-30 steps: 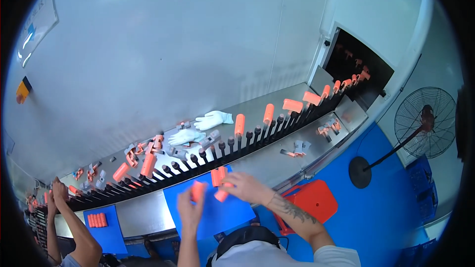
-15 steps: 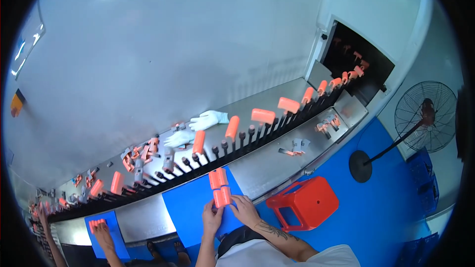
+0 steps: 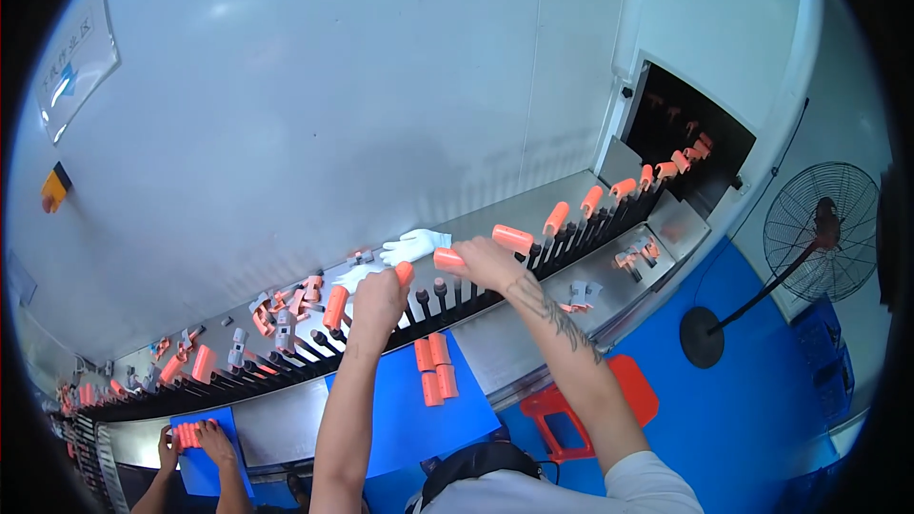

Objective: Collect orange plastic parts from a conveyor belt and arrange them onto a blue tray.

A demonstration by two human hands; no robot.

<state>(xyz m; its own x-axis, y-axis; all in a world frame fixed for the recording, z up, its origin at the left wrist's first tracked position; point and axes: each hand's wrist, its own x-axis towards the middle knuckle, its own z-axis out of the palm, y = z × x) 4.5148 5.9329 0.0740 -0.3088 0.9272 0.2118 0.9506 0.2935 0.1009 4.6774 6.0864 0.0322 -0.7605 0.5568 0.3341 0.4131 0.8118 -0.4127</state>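
Observation:
My left hand [image 3: 379,303] is closed round an orange plastic shell [image 3: 405,273] above the row of black pegs [image 3: 440,291]. To its right, my right hand [image 3: 487,263] grips another orange half-round shell [image 3: 448,259], also over the pegs. Both shells are partly covered by fingers, and I cannot tell whether they still touch their pegs. Below, between my forearms, several orange shells [image 3: 435,381] lie grouped in two rows on a blue sheet [image 3: 381,438]. More orange shells [image 3: 514,239] sit on pegs along the line.
White gloves [image 3: 416,246] and loose orange and grey pieces [image 3: 276,309] lie behind the pegs. At the lower left, a co-worker's hands [image 3: 217,442] handle orange shells on another blue sheet. A red stool [image 3: 633,390] and a black fan [image 3: 821,228] stand to the right.
Both my hands have left the grouped shells on the blue sheet and reached up to the peg row, each taking hold of a shell. The co-worker's second hand has come to their shells.

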